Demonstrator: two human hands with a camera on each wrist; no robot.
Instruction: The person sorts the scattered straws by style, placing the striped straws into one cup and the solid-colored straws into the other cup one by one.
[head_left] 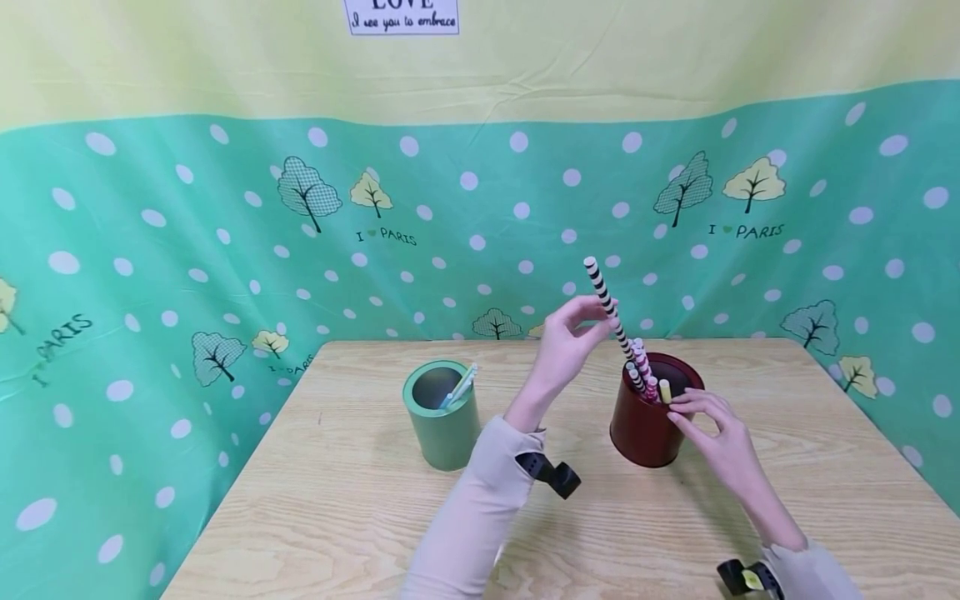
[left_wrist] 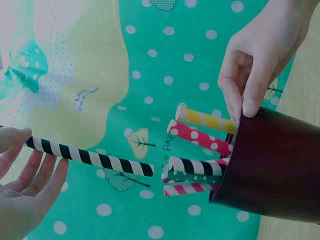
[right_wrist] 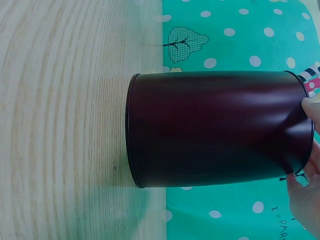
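My left hand (head_left: 562, 343) pinches a black-and-white striped paper straw (head_left: 602, 287) between thumb and fingers. Tilted, the straw hangs over a dark red cylindrical container (head_left: 647, 433); the left wrist view shows its lower end (left_wrist: 147, 170) just short of the straws inside. Those include a yellow dotted straw (left_wrist: 205, 119), a red dotted straw (left_wrist: 202, 138), a black-and-white striped straw (left_wrist: 195, 166), a green dotted straw (left_wrist: 200, 178) and a pink striped straw (left_wrist: 187, 189). At the container's near right rim, my right hand (head_left: 718, 437) grips the edge, its thumb on the outer wall.
To the left on the wooden table (head_left: 322, 500) stands a green cylindrical container (head_left: 447, 437), with light-coloured straws (head_left: 462, 386) leaning in it. Behind the table hangs a green and yellow patterned cloth (head_left: 420, 275). Each wrist wears a small black camera (head_left: 551, 475).
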